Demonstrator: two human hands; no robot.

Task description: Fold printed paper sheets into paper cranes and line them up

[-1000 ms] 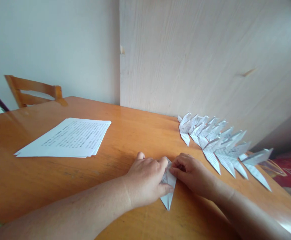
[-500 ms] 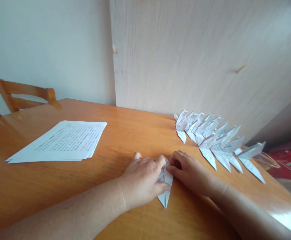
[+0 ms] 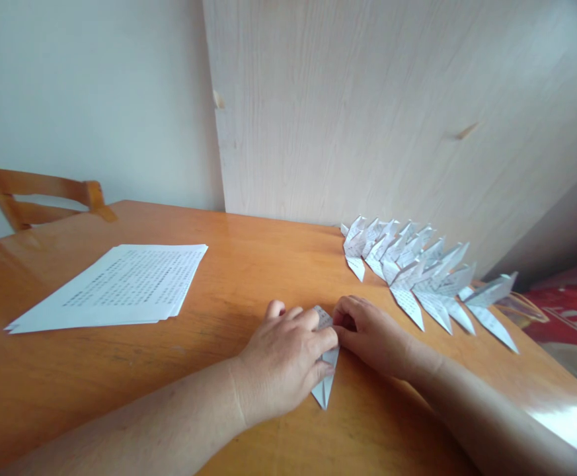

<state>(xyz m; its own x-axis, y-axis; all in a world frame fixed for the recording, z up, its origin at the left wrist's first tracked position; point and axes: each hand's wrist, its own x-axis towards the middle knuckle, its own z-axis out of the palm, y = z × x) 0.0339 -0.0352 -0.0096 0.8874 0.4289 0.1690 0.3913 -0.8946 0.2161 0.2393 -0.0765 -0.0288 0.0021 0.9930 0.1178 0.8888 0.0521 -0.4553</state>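
Observation:
A small folded paper with a pointed lower end lies on the wooden table between my two hands. My left hand rests over its left side, thumb and index finger pressed on it, covering its middle. At the paper's right edge, my right hand has its thumb and index finger pinched together, touching the paper beside the left fingertips. Several folded paper pieces with upright points stand in overlapping rows to the right.
A stack of printed sheets lies on the left of the table. Behind it is a wooden chair. A pale board stands at the table's back edge. Something red is beyond the right edge.
My left index finger has moved down and right across the folded paper, towards my right fingertips. The whole view has shifted slightly.

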